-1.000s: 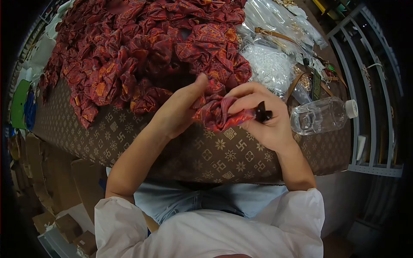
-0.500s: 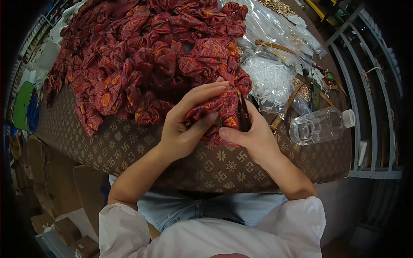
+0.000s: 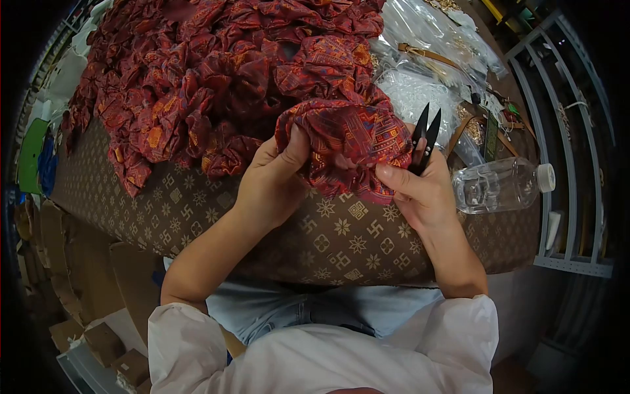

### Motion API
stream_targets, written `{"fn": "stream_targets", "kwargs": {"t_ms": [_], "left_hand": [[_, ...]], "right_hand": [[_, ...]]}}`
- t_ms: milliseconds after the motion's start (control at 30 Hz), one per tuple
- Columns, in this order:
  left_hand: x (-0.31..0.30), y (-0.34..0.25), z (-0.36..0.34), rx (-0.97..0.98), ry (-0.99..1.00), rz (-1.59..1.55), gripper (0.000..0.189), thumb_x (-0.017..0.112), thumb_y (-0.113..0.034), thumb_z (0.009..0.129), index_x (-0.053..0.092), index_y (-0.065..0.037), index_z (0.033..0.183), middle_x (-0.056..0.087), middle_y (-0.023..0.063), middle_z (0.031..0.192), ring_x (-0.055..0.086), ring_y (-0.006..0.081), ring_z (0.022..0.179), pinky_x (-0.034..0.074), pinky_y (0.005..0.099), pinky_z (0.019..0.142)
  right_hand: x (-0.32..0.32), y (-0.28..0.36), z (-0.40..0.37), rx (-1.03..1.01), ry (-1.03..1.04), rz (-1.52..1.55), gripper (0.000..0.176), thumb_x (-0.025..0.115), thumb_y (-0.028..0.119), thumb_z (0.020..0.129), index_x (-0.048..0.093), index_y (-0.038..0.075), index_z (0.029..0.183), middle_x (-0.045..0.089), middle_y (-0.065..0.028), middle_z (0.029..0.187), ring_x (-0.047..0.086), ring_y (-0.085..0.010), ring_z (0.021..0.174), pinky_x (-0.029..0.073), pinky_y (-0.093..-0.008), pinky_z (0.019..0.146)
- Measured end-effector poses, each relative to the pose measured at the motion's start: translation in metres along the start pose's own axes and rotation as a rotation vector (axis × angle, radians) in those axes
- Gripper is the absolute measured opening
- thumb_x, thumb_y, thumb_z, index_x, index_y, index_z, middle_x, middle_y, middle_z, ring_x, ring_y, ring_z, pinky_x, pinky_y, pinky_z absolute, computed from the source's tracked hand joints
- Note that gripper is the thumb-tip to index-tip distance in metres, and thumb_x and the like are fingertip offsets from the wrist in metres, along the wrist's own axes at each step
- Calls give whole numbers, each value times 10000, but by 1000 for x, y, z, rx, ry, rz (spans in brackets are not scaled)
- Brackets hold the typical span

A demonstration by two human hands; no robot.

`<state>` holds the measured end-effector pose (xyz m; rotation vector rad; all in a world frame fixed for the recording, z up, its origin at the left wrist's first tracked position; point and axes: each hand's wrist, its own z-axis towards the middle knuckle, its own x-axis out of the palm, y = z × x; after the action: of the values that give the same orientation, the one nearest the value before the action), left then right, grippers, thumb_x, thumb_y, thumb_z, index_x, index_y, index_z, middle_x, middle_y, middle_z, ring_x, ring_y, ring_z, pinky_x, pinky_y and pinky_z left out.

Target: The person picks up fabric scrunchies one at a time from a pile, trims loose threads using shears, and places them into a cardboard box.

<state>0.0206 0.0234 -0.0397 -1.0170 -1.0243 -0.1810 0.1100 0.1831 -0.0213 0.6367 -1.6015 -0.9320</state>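
A gathered piece of red patterned fabric (image 3: 357, 141) is stretched between my two hands above the near part of the table. My left hand (image 3: 279, 174) is closed on its left side, thumb on top of the cloth. My right hand (image 3: 426, 190) pinches the right edge between thumb and fingers. Black thread snips (image 3: 426, 134) are also held in that hand, blades apart and pointing away from me. Just beyond, a large heap of the same crumpled red fabric (image 3: 177, 85) covers much of the table.
A clear plastic bottle (image 3: 495, 187) with a white cap lies to the right of my right hand. Behind it are a bundle of white threads (image 3: 420, 95), brown straps (image 3: 433, 56) and clear plastic bags (image 3: 420, 29). A grey metal rack (image 3: 561, 131) stands beyond the table's right edge.
My hands have moved apart, spreading the fabric piece wider between them. The snips, mostly hidden before, now show clearly above my right hand. The view has shifted slightly.
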Motion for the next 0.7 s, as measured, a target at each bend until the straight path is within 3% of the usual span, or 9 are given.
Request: {"fn": "stream_targets", "kwargs": {"t_ms": [100, 200, 333, 400, 433, 500, 533, 600, 700], "left_hand": [[11, 0, 3, 6, -158, -102, 294, 431, -228, 884, 482, -46, 1109, 527, 69, 1087, 517, 186, 980, 400, 335, 868], [7, 1, 2, 92, -84, -36, 304, 431, -230, 881, 476, -46, 1119, 514, 70, 1112, 496, 185, 1021, 397, 349, 880], [1, 0, 3, 47, -132, 120, 363, 400, -266, 892, 406, -41, 1177, 476, 87, 1165, 442, 214, 1088, 334, 388, 942], [-4, -3, 1, 1, -123, 340, 374, 545, -226, 835, 463, -8, 1128, 528, 66, 1076, 482, 133, 1005, 380, 291, 876], [-1, 0, 1, 2, -123, 337, 374, 545, -226, 835, 463, -8, 1128, 528, 66, 1076, 482, 133, 1005, 380, 291, 876], [11, 4, 2, 109, -136, 502, 461, 672, -160, 729, 471, 6, 1109, 552, 53, 1018, 505, 112, 931, 387, 259, 850], [14, -1, 3, 110, -137, 499, 461, 672, -160, 729, 471, 6, 1109, 552, 53, 1018, 505, 112, 931, 387, 259, 850], [19, -11, 3, -156, -155, 557, 538, 729, -76, 631, 475, 7, 1098, 565, 41, 981, 519, 108, 895, 411, 256, 819], [11, -9, 3, -122, -130, 452, 524, 698, -16, 631, 474, 6, 1104, 563, 39, 980, 519, 102, 894, 426, 253, 796]], "right_hand": [[1, -2, 0, -11, -14, -10, 410, 622, -66, 698, 460, -15, 1072, 572, -73, 929, 558, -131, 832, 456, -264, 751], [-3, -1, -1, -28, -35, -27, 421, 614, -65, 707, 442, -17, 1089, 562, -79, 949, 555, -136, 840, 455, -269, 757], [-5, -1, 1, -16, -29, -38, 441, 609, -52, 719, 419, -18, 1116, 553, -82, 973, 548, -142, 871, 446, -281, 782], [-1, 1, 1, -31, -12, -42, 446, 609, -44, 723, 416, -20, 1123, 553, -83, 977, 549, -145, 879, 443, -284, 792], [0, 1, 1, -47, 4, -43, 450, 610, -35, 726, 412, -22, 1130, 553, -85, 980, 550, -149, 887, 440, -287, 802], [-2, -3, 0, -81, -12, -162, 445, 609, -31, 729, 416, -23, 1130, 554, -87, 985, 551, -153, 893, 439, -289, 806], [-4, -5, 0, -116, -27, -279, 440, 608, -27, 732, 420, -24, 1130, 554, -89, 990, 552, -157, 899, 439, -291, 810], [0, -2, 0, -110, -28, -218, 442, 618, -15, 729, 425, -25, 1127, 554, -87, 989, 550, -153, 897, 436, -287, 808], [0, -1, 3, -92, -42, -140, 450, 633, 7, 725, 429, -25, 1125, 550, -82, 993, 541, -146, 904, 428, -279, 809]]}}
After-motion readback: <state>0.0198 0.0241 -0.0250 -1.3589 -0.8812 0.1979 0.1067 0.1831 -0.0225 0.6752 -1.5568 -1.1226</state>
